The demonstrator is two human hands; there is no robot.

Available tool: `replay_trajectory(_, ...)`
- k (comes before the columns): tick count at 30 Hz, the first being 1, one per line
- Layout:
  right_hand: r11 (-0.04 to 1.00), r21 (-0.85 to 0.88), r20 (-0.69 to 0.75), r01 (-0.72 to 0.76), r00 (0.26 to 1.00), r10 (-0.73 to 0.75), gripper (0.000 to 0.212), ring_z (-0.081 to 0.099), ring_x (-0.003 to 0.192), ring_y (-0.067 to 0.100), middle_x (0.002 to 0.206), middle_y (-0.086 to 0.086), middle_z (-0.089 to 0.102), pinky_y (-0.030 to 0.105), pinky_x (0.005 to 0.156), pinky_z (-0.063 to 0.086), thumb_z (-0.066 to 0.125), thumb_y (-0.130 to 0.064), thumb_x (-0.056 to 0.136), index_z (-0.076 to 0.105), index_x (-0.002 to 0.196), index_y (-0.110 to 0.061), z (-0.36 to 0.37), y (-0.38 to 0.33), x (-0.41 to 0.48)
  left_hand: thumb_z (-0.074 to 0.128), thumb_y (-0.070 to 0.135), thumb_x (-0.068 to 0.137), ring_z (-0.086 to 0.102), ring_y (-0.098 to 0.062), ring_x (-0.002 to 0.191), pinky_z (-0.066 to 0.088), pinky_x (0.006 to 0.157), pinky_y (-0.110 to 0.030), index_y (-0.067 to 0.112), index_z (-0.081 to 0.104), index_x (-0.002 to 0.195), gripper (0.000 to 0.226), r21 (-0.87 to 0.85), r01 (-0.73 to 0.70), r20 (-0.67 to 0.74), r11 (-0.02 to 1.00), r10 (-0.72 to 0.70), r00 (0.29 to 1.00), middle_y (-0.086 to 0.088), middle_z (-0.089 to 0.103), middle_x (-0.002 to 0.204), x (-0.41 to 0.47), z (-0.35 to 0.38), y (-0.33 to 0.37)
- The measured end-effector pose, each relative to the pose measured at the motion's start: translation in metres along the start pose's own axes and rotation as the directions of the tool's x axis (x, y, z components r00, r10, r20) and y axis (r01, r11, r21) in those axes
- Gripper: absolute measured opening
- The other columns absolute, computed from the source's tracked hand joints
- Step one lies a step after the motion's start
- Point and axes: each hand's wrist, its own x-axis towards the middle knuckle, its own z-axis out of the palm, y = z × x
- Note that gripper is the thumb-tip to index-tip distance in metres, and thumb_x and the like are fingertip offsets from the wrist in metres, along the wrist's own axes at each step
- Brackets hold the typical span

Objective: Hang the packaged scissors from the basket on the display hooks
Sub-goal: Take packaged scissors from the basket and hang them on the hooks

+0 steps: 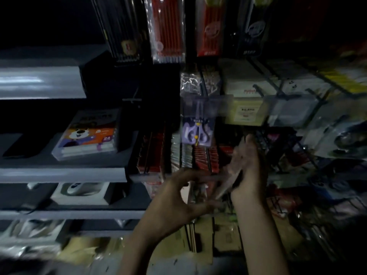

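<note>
Left hand (pixel 174 197) and right hand (pixel 249 167) below hanging purple-carded scissors pack (pixel 198 128).
Right clasps a blurred clear plastic packet (pixel 231 171); left curls toward it, grip impossible to tell.

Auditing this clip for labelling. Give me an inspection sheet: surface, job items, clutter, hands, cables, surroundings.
Surface: grey shelf boards on the left; dark wire display rack on the right.
Job's things: purple-carded packaged scissors hang at the centre of the display; clear flat package between the hands, blurred, contents unclear; basket not seen.
Clutter: orange cartoon-bear box on a shelf; red pencil packs hanging above.
Grippers: right hand grips the clear flat package; left hand curled at its lower edge, grip unclear.
Cables: nothing seen.
Surroundings: dim shop aisle; brown cardboard boxes below.
</note>
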Motion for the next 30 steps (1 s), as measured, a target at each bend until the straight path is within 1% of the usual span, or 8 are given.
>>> replay_trajectory(2,0.992,0.077,0.054,-0.1,0.994,0.096,0.018,0.061,0.059,-0.003,0.085,-0.013,0.066,0.02,0.053,0.052,0.054,-0.044,0.104,0.062,0.1,-0.028,0.001,0.003,-0.003,0.086,0.057,0.079,0.058,0.003,0.124,0.049,0.1,-0.022,0.044,0.062,0.135,0.063,0.114,-0.079,0.031,0.99,0.076,0.997,0.025,0.061,0.133,-0.004,0.003,0.001)
replay_trajectory(7,0.966,0.201,0.046,-0.164,0.986,0.157,0.039,0.041,0.042,0.005,0.061,-0.007,0.047,0.017,0.039,0.035,0.046,-0.044,0.108,0.048,0.075,-0.023,0.005,0.005,-0.009,0.08,0.038,0.09,0.065,-0.002,0.112,0.056,0.089,-0.031,0.037,0.068,0.131,0.043,0.229,-0.142,-0.022,0.963,0.151,0.988,0.02,0.066,0.125,-0.005,0.007,0.0)
replay_trajectory(10,0.935,0.268,0.028,-0.233,0.972,0.234,0.042,0.061,0.058,0.008,0.068,-0.007,0.064,0.023,0.056,0.046,0.04,-0.053,0.106,0.06,0.083,-0.024,0.004,0.011,-0.006,0.075,0.021,0.096,0.07,-0.004,0.094,0.059,0.078,-0.032,0.033,0.075,0.113,0.021,0.164,-0.08,-0.126,0.983,0.101,0.987,0.018,0.07,0.107,-0.007,0.009,-0.001)
replay_trajectory(13,0.966,0.094,0.082,-0.241,0.969,0.233,0.051,0.066,0.092,0.014,0.1,-0.005,0.071,0.031,0.073,0.045,0.032,-0.063,0.104,0.066,0.118,-0.027,0.001,0.009,-0.007,0.073,0.017,0.097,0.072,-0.005,0.09,0.061,0.075,-0.03,0.042,0.073,0.104,0.026,-0.006,-0.024,-0.192,1.0,0.022,0.981,0.019,0.074,0.103,-0.007,0.004,-0.001)
replay_trajectory(19,0.972,-0.232,0.23,0.044,0.973,0.011,0.048,0.068,0.115,0.021,0.118,-0.003,0.075,0.048,0.101,0.051,0.074,-0.064,0.082,0.074,0.114,-0.029,-0.006,0.001,-0.016,0.072,0.008,0.095,0.077,-0.015,0.092,0.059,0.075,-0.024,0.017,0.075,0.108,0.016,-0.348,0.029,-0.22,0.937,-0.111,0.969,0.001,0.08,0.099,0.0,0.002,-0.002)
replay_trajectory(23,0.943,-0.252,0.355,0.219,0.927,-0.12,0.022,0.073,0.103,0.016,0.104,0.003,0.078,0.023,0.081,0.054,0.079,-0.018,0.089,0.073,0.107,-0.009,-0.012,-0.008,-0.016,0.072,0.003,0.094,0.077,-0.024,0.084,0.061,0.073,-0.031,0.006,0.073,0.11,0.017,-0.552,0.073,-0.21,0.83,-0.223,0.952,-0.019,0.076,0.095,0.005,0.008,-0.004)
replay_trajectory(25,0.931,-0.246,0.394,0.269,0.905,-0.158,0.018,0.073,0.099,0.009,0.101,-0.001,0.078,0.014,0.076,0.053,0.076,-0.014,0.09,0.073,0.107,-0.009,-0.014,-0.01,-0.016,0.07,0.002,0.095,0.077,-0.022,0.084,0.061,0.073,-0.031,0.004,0.072,0.11,0.015,-0.58,0.086,-0.196,0.81,-0.241,0.95,-0.017,0.077,0.094,0.006,0.011,-0.004)
replay_trajectory(30,0.907,-0.255,0.384,0.336,0.896,-0.224,0.011,0.073,0.099,0.01,0.101,-0.003,0.079,0.017,0.079,0.055,0.074,-0.015,0.092,0.074,0.103,-0.015,-0.017,-0.012,-0.011,0.067,0.012,0.099,0.076,-0.013,0.104,0.058,0.086,-0.026,0.016,0.075,0.114,0.018,-0.452,0.047,-0.239,0.891,-0.172,0.956,0.003,0.08,0.109,0.009,0.002,0.001)
